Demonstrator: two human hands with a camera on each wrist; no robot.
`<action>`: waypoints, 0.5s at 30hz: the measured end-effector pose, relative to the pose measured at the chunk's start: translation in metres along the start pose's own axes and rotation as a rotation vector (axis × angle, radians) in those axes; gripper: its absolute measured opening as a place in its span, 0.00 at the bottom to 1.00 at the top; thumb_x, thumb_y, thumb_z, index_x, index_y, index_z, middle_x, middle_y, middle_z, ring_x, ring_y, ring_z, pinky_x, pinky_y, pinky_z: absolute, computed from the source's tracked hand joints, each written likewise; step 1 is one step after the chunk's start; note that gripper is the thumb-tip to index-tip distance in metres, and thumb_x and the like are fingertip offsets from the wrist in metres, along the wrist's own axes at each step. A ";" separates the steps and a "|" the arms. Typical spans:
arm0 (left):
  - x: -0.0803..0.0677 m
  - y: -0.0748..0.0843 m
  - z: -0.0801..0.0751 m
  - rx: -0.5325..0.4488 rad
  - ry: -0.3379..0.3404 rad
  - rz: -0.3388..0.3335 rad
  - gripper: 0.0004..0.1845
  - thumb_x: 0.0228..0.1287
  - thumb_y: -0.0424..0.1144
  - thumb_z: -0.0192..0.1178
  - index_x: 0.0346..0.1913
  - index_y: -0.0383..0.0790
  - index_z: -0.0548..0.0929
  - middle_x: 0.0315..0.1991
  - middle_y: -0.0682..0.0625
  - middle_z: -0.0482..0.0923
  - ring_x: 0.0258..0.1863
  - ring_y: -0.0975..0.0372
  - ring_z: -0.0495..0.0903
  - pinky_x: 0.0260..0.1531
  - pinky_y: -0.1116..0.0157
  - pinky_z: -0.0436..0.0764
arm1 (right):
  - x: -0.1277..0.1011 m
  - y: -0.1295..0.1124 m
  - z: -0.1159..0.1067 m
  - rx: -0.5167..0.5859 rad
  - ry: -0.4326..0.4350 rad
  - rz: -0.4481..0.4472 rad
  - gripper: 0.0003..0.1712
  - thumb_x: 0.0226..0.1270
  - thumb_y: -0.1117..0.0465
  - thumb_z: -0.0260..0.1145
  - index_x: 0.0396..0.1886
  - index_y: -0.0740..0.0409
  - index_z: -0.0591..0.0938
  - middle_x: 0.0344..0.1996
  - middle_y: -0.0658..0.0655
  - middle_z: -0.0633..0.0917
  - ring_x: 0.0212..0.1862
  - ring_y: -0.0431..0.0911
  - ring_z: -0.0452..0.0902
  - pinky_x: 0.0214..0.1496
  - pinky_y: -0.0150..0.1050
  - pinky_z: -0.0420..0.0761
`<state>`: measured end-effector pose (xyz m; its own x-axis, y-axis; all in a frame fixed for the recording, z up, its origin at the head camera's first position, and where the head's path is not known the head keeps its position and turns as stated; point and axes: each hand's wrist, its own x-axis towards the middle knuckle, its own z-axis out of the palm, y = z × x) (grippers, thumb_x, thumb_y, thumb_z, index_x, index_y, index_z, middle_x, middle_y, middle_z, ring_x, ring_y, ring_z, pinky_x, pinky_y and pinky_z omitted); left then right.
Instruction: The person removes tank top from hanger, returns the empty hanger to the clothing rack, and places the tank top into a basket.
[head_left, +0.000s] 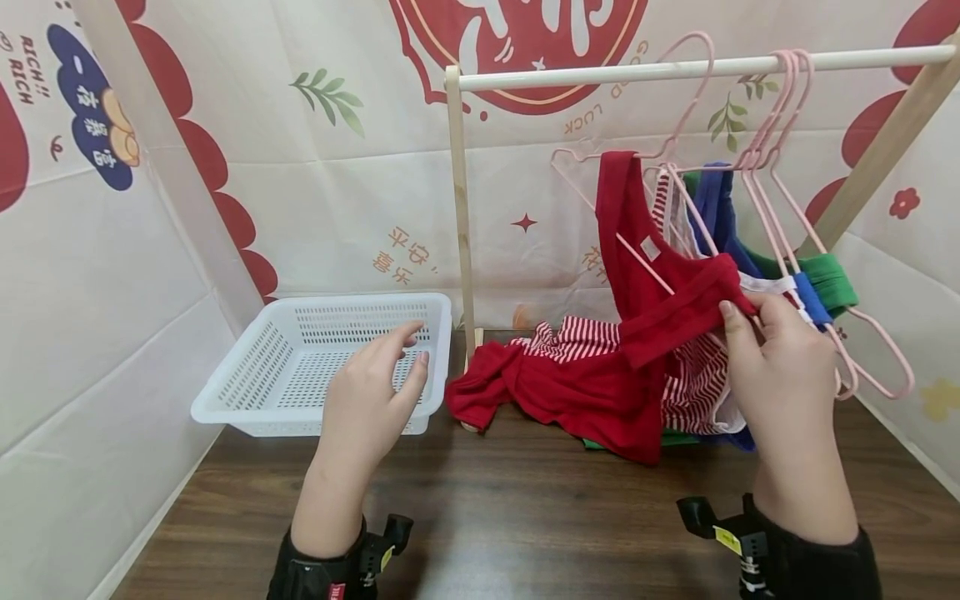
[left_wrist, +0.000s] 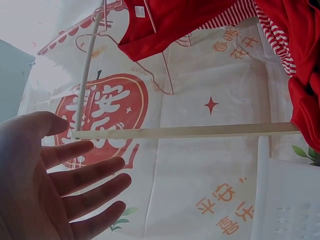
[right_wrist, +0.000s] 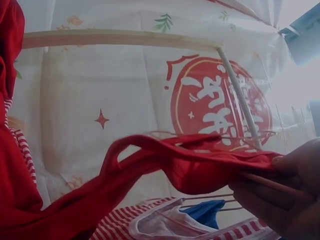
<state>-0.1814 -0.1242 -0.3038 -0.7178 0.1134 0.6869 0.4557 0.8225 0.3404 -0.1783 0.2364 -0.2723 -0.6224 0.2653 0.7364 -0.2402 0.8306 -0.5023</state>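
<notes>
My right hand (head_left: 783, 367) pinches the shoulder of a red garment (head_left: 660, 292) between thumb and fingers. One side of that garment hangs on a pink hanger (head_left: 693, 196) on the rail, and its lower part lies bunched on the table. In the right wrist view, the red cloth (right_wrist: 195, 172) stretches away from my right hand (right_wrist: 285, 195), with a bar of the hanger by the fingers. My left hand (head_left: 367, 396) hovers before the white basket, fingers spread and holding nothing; the left wrist view shows this hand (left_wrist: 65, 185) apart from the clothes.
A white perforated basket (head_left: 247, 400) stands at the left. Beside it rises the rack's wooden post (head_left: 460, 208), carrying a white rail (head_left: 562, 77). Several pink hangers with striped, blue and green clothes (head_left: 828, 279) crowd the rail's right side. The brown table (head_left: 525, 517) extends in front.
</notes>
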 end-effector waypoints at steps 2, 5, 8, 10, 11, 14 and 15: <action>0.000 0.000 0.000 0.001 -0.003 -0.004 0.20 0.68 0.45 0.58 0.59 0.43 0.80 0.46 0.47 0.84 0.42 0.56 0.83 0.39 0.55 0.81 | 0.001 0.003 0.000 0.022 -0.023 0.026 0.21 0.73 0.57 0.60 0.53 0.70 0.80 0.46 0.71 0.83 0.43 0.62 0.81 0.36 0.10 0.59; 0.001 -0.001 0.000 0.002 -0.003 -0.016 0.20 0.69 0.45 0.58 0.60 0.43 0.80 0.47 0.47 0.84 0.42 0.56 0.83 0.39 0.55 0.81 | 0.003 0.006 0.000 0.049 -0.053 0.059 0.21 0.73 0.56 0.60 0.53 0.69 0.81 0.46 0.69 0.84 0.40 0.44 0.80 0.37 0.11 0.62; 0.001 -0.002 0.000 -0.002 0.003 -0.031 0.20 0.68 0.46 0.58 0.59 0.43 0.80 0.47 0.47 0.84 0.41 0.56 0.83 0.39 0.55 0.81 | 0.004 0.009 -0.001 0.071 -0.061 0.076 0.20 0.72 0.55 0.60 0.51 0.68 0.82 0.43 0.67 0.85 0.35 0.30 0.72 0.36 0.12 0.65; 0.002 -0.003 0.001 -0.006 0.010 -0.039 0.19 0.68 0.45 0.58 0.59 0.43 0.80 0.47 0.46 0.84 0.42 0.55 0.83 0.40 0.55 0.81 | 0.004 0.011 -0.002 0.102 -0.065 0.089 0.19 0.72 0.55 0.60 0.50 0.67 0.82 0.40 0.62 0.85 0.32 0.27 0.69 0.36 0.13 0.67; 0.002 -0.004 0.001 -0.009 0.015 -0.041 0.19 0.68 0.45 0.58 0.59 0.43 0.80 0.48 0.46 0.84 0.42 0.55 0.83 0.40 0.55 0.81 | 0.004 0.011 -0.002 0.122 -0.068 0.100 0.19 0.72 0.55 0.60 0.50 0.67 0.82 0.39 0.59 0.85 0.32 0.28 0.70 0.36 0.13 0.68; 0.002 -0.006 0.002 -0.018 0.036 -0.038 0.19 0.69 0.44 0.57 0.59 0.42 0.80 0.50 0.46 0.83 0.44 0.55 0.83 0.43 0.54 0.81 | 0.004 0.012 -0.005 0.185 -0.075 0.131 0.18 0.72 0.56 0.61 0.49 0.66 0.83 0.35 0.46 0.83 0.33 0.31 0.73 0.37 0.15 0.72; 0.002 -0.006 0.002 -0.024 0.044 -0.035 0.19 0.68 0.44 0.57 0.59 0.42 0.80 0.51 0.46 0.82 0.46 0.54 0.82 0.44 0.53 0.80 | 0.005 0.013 -0.006 0.223 -0.080 0.145 0.17 0.71 0.57 0.61 0.48 0.67 0.83 0.35 0.43 0.82 0.34 0.30 0.75 0.39 0.16 0.73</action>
<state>-0.1861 -0.1282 -0.3058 -0.7096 0.0599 0.7020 0.4438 0.8118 0.3794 -0.1800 0.2510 -0.2726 -0.7172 0.3269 0.6155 -0.2968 0.6557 -0.6942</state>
